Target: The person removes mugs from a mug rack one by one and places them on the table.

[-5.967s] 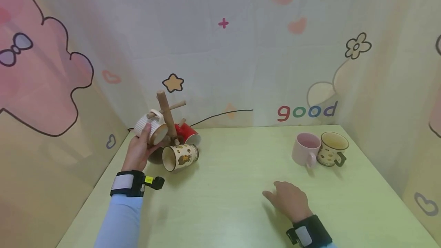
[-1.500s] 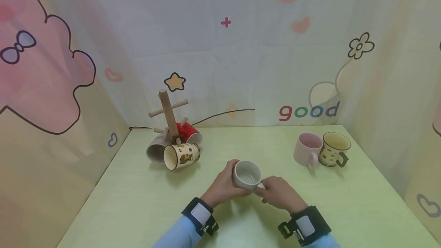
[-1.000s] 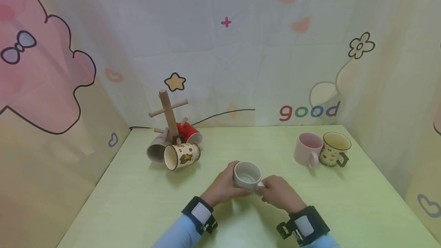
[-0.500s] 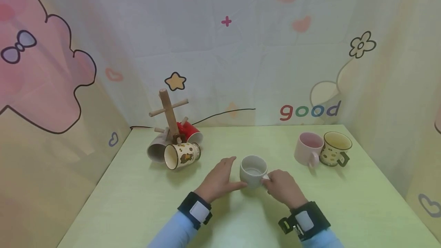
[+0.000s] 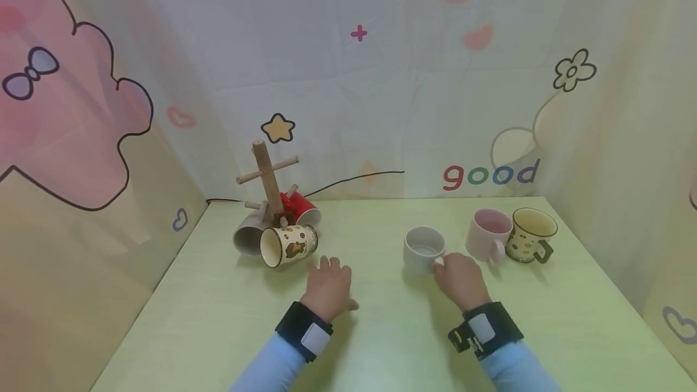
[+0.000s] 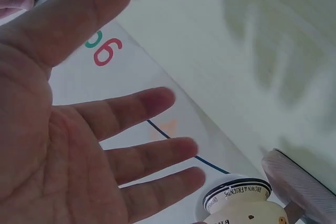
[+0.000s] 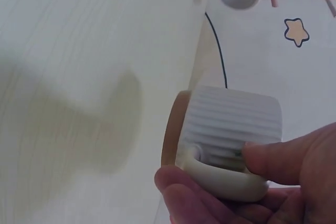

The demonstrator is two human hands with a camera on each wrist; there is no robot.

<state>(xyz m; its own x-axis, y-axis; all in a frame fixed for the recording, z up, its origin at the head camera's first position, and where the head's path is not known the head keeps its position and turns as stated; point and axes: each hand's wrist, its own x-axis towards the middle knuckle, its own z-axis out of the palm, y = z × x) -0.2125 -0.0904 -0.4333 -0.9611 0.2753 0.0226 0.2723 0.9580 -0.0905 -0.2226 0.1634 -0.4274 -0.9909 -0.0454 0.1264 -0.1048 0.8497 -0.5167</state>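
Observation:
My right hand (image 5: 463, 281) grips the handle of a white mug (image 5: 420, 254), which is upright to the left of a pink mug. In the right wrist view the mug (image 7: 233, 121) shows ribbed sides and a tan base, with the thumb and fingers (image 7: 189, 195) around its handle. My left hand (image 5: 328, 289) holds nothing and hovers over the middle of the table, fingers spread. The left wrist view shows its bare palm (image 6: 68, 156), with a cream mug (image 6: 247, 208) beyond the fingertips.
A wooden mug tree (image 5: 268, 183) stands at the back left. On its lower pegs hang a grey-white mug (image 5: 247, 236), a cream bear mug (image 5: 294, 245) and a red mug (image 5: 299, 205). The pink mug (image 5: 483, 238) and a spotted cream mug (image 5: 525, 241) stand side by side at right.
The white mug came off the mug tree in my left hand, then both hands held it mid-table. The left hand let go and drew left; the right hand moved the mug right and farther back.

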